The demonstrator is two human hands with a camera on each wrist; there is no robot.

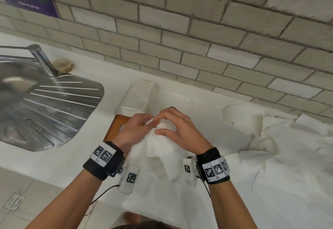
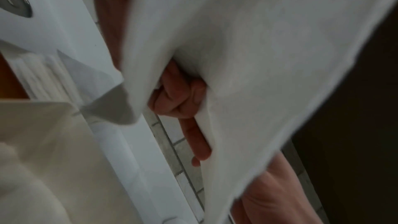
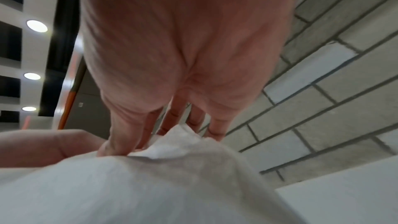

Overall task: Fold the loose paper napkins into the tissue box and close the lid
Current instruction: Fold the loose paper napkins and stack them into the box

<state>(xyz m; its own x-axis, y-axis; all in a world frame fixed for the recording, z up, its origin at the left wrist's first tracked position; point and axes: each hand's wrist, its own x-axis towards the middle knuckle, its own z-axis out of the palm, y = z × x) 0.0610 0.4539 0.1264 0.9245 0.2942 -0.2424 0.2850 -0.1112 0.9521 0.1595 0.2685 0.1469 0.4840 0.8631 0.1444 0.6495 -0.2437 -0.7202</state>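
Observation:
Both hands hold one white paper napkin up over the counter, and it hangs down toward me. My left hand pinches its top edge with curled fingers behind the sheet. My right hand pinches the same top edge between thumb and forefinger, where a corner of the napkin sticks up. The brown wooden tissue box lies under my left hand, mostly hidden. Folded napkins show inside it. A white flat piece, perhaps the open lid, lies just behind the box.
A heap of loose white napkins covers the counter on the right. A steel sink with drainboard and tap lies to the left. A brick wall runs along the back. The counter's front edge is just below my wrists.

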